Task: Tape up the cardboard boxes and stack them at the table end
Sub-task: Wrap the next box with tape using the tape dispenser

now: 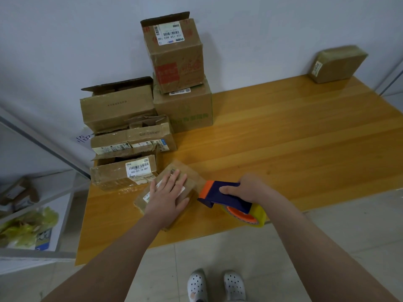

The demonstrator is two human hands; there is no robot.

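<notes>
Label on near box (109, 177) reads "505-101-16-6A7". Left hand (168, 192) presses flat on small box (193, 185); right hand (250, 188) grips tape dispenser (224, 200).

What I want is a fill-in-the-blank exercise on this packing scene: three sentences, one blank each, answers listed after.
1. The right hand grips the blue and orange tape ____.
2. The left hand lies flat on a small box that rests on the wooden ____.
3. The red-printed box stands on a larger box, its top flap ____.
Missing words: dispenser; table; open.
</notes>
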